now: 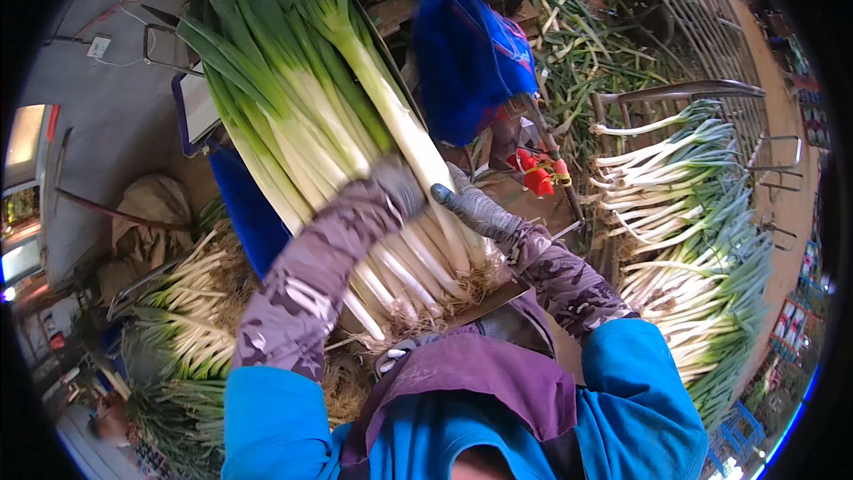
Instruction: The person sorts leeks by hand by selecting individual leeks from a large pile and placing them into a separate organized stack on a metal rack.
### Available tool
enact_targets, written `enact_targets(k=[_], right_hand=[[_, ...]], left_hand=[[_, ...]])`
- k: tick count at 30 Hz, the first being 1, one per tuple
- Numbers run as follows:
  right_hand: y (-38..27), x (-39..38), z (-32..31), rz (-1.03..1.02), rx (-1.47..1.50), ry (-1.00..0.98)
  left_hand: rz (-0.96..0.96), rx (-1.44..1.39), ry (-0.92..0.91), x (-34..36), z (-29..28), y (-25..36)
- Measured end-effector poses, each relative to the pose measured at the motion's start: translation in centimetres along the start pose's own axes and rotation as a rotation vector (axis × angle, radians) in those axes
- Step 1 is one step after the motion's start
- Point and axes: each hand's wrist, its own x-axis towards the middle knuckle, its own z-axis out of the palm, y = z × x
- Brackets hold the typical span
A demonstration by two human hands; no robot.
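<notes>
A thick bunch of leeks (320,138) lies lengthwise in front of me, green leaves away and roots toward my body. My left hand (395,188), gloved and smeared by motion, is over the white stems in the middle of the bunch; its fingers do not show clearly. One thicker leek (410,142) lies on top along the right side. My right hand (475,209), in a grey glove, is beside that leek's lower stem. Its thumb touches the stem's edge and its fingers stretch forward, apart from the thumb. The fingertips are partly hidden.
To the right, a long row of leeks (684,222) lies by a metal rack (702,89). Another pile of leeks (191,311) is on the left. Beyond the bunch hangs a blue cloth (466,58), near a red object (533,173). Loose leaves (586,44) litter the far floor.
</notes>
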Motion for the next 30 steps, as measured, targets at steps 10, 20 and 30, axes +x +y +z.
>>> enact_targets(k=[10, 20, 30], right_hand=[[2.0, 0.1, -4.0, 0.051, 0.360, -0.127], [2.2, -0.2, -3.1, 0.097, 0.659, -0.140], [2.8, -4.3, -2.8, -0.039, 0.299, -0.013]], left_hand=[[-1.149, 1.857, 0.813, 2.5, 22.6, -4.4], [0.270, 0.298, 1.343, 0.7, 23.1, -9.4], [0.113, -0.163, 1.181, -1.9, 17.4, -8.6]])
